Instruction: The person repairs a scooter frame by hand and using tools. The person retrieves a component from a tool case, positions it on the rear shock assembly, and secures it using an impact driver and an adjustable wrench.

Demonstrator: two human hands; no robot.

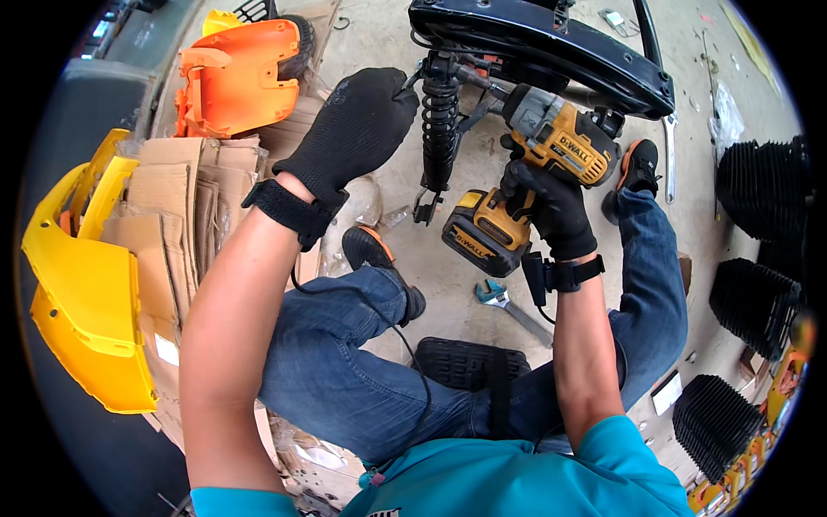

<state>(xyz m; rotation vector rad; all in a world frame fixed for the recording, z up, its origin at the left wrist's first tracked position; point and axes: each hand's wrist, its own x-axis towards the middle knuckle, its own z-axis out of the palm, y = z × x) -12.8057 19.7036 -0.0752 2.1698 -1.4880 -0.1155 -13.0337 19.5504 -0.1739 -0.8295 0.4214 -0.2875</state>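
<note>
A black coil spring shock absorber [440,116] hangs upright from a black metal frame [594,69]. Beside its top, my gloved left hand [353,125] is closed round a small metal tool or part [413,79], mostly hidden in my fingers. My gloved right hand [551,198] grips the handle of a yellow and black cordless impact driver [560,138], its nose pointed up-left at the joint near the shock's top and its battery hanging lower left.
Orange [237,77] and yellow [82,276] plastic panels lie left, beside cardboard sheets [155,181]. An adjustable wrench [512,306] lies between my legs, another wrench [670,155] to the right. Stacks of black ribbed parts [754,189] line the right. I sit on a black pad [457,358].
</note>
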